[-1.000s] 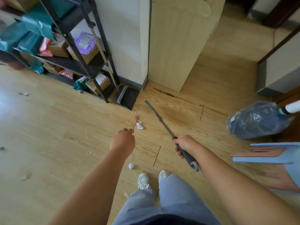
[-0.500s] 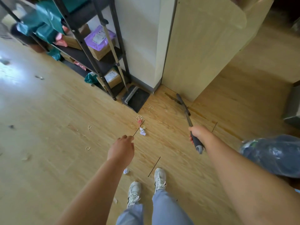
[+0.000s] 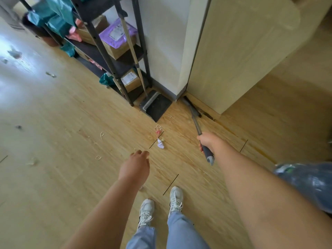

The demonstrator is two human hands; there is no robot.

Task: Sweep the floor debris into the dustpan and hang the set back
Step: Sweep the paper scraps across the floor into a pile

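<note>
Since the earlier frame the broom point(image 3: 195, 123) had swung to the right and downwards, and its far end now reached the floor in the corner where the white wall met the pale wooden cabinet point(image 3: 242, 51). The right hand point(image 3: 209, 142) was clenched round the dark grip at the near end of the handle, and the shaft ran forward and slightly left from it. The left hand point(image 3: 135, 168) hung over the floor with its fingers loosely curled and held nothing.

The dark dustpan point(image 3: 156, 106) was on the floor at the foot of the black shelf rack point(image 3: 111, 51), just left of the broom's end and apart from it. Between the dustpan and the left hand lay a crumpled piece of paper point(image 3: 160, 143) and some rubber bands point(image 3: 158, 129). More bands and small scraps were scattered further left on the wooden floor point(image 3: 53, 177). Two white shoes point(image 3: 146, 211) stood below the hands. A blue-grey bag point(image 3: 309, 180) showed at the right edge.
</note>
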